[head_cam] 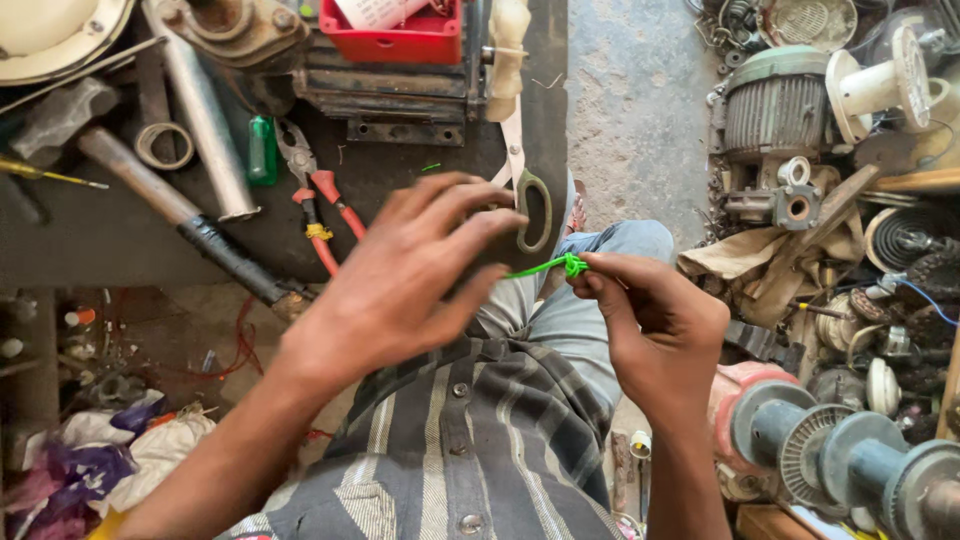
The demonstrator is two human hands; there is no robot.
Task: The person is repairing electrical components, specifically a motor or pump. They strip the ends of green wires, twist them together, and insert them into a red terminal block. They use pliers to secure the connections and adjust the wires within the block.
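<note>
While a red plastic box [400, 42] with a white label sits on the dark worktop [110, 240], the right hand [655, 325] pinches a thin green cord [550, 266]; the left hand [410, 275] hovers beside it, fingers spread apart.

Dark, worn tabletop [120, 240] across the upper left, strewn with red-handled pliers [318, 205], a metal pipe [205, 115], a hammer [150, 185] and a red plastic tray [400, 40]. Bare grey concrete floor [630, 110] beyond, lit by flat daylight. Heaped at right: a ribbed electric motor [775, 105], a white spool [885, 85], rotors on shafts [850, 460]. Crumpled rags and plastic bags [110, 455] at lower left.
</note>
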